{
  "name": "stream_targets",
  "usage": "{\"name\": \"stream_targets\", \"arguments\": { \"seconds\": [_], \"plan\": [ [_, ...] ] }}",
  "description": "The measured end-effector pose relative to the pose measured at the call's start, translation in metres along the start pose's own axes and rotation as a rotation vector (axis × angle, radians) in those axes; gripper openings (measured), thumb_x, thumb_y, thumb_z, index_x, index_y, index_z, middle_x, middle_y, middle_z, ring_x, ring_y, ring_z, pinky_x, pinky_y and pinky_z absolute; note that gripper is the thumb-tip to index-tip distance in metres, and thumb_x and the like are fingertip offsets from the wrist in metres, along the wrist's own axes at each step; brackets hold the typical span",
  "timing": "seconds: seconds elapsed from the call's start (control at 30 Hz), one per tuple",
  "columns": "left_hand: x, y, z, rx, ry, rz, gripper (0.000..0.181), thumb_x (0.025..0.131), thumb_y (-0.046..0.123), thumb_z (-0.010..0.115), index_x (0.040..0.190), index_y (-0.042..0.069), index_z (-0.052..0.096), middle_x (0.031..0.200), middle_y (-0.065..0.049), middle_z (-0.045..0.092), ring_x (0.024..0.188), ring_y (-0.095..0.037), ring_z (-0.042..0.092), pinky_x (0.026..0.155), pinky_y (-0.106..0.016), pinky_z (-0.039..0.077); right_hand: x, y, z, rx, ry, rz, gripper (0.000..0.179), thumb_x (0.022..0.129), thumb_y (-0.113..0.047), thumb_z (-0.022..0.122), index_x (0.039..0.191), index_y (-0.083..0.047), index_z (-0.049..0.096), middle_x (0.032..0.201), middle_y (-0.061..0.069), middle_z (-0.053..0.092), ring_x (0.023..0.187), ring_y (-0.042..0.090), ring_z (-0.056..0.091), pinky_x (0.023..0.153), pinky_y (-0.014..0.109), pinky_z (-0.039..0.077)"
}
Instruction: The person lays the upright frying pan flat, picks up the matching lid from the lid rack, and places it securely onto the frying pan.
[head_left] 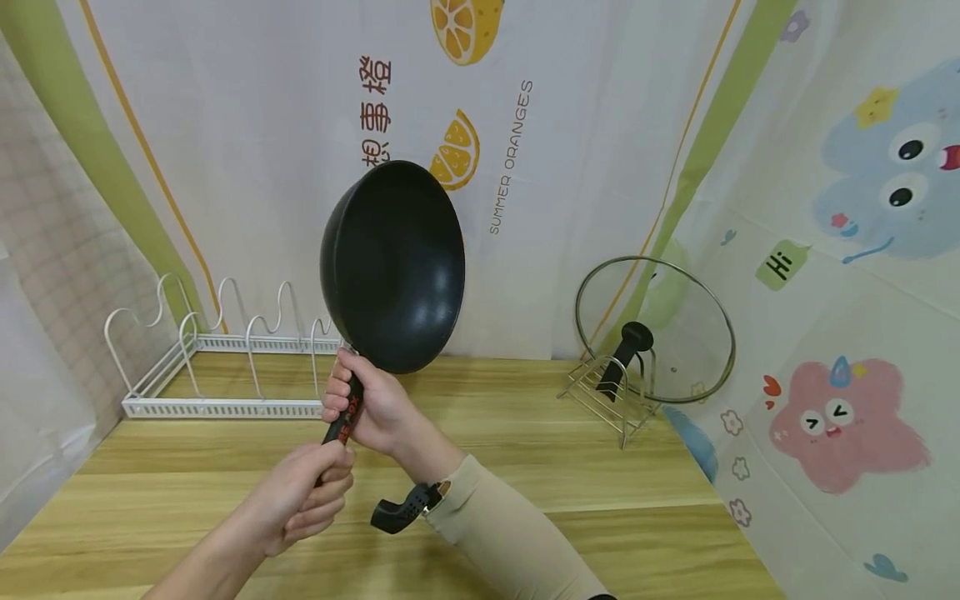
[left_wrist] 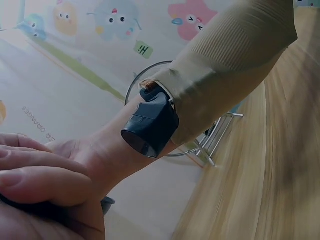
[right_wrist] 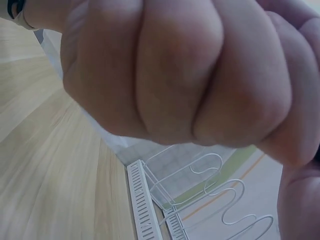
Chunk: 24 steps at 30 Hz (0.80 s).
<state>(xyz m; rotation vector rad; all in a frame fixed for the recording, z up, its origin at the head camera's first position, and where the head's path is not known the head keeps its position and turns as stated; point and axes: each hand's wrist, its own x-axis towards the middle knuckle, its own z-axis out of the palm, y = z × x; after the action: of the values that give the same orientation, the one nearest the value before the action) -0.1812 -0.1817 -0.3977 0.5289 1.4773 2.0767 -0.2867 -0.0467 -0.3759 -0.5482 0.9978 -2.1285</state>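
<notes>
Curling round the black handle (head_left: pixel 346 422) of the wok (head_left: pixel 397 267), left fingers (head_left: pixel 324 500) grip just below right fingers (head_left: pixel 337 388).

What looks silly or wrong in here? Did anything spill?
Nothing looks spilled or broken. The oddest thing is the black wok, held up in the air and tipped on its side, but no food shows inside. The glass lid stands on edge in a wire rack, which seems normal.

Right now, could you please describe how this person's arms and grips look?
The right sleeve is beige, with fine ribbing farther up, and a curved black device sits at its wrist end. The left forearm shows no sleeve in the head view. Neither the right grip nor the left grip wears a glove.
</notes>
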Motion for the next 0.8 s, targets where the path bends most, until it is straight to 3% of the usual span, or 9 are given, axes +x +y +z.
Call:
{"name": "stream_targets", "arguments": {
  "seconds": [0.3,0.8],
  "plan": [
    [0.007,-0.001,-0.002,-0.270,-0.262,-0.006,0.039,0.110,0.010,0.024,0.072,0.017,0.030,0.054,0.006,0.022,0.039,-0.013,0.007,0.035,-0.034,-0.004,-0.005,-0.001,-0.004,0.031,0.000,0.010,0.049,0.118,-0.041,0.037,0.070,-0.029,0.040,0.062,-0.017,0.039,0.055,0.000,0.039,0.062,0.016,0.032],
    [0.018,-0.012,-0.005,-0.488,-0.524,-0.004,0.031,0.108,0.014,0.023,0.078,0.018,0.025,0.057,0.009,0.023,0.039,-0.005,0.018,0.031,-0.025,0.003,-0.013,-0.004,-0.013,0.084,-0.085,0.028,0.056,0.120,-0.043,0.031,0.068,-0.029,0.043,0.059,-0.017,0.046,0.053,0.000,0.044,0.064,0.016,0.033]
  ]
}}
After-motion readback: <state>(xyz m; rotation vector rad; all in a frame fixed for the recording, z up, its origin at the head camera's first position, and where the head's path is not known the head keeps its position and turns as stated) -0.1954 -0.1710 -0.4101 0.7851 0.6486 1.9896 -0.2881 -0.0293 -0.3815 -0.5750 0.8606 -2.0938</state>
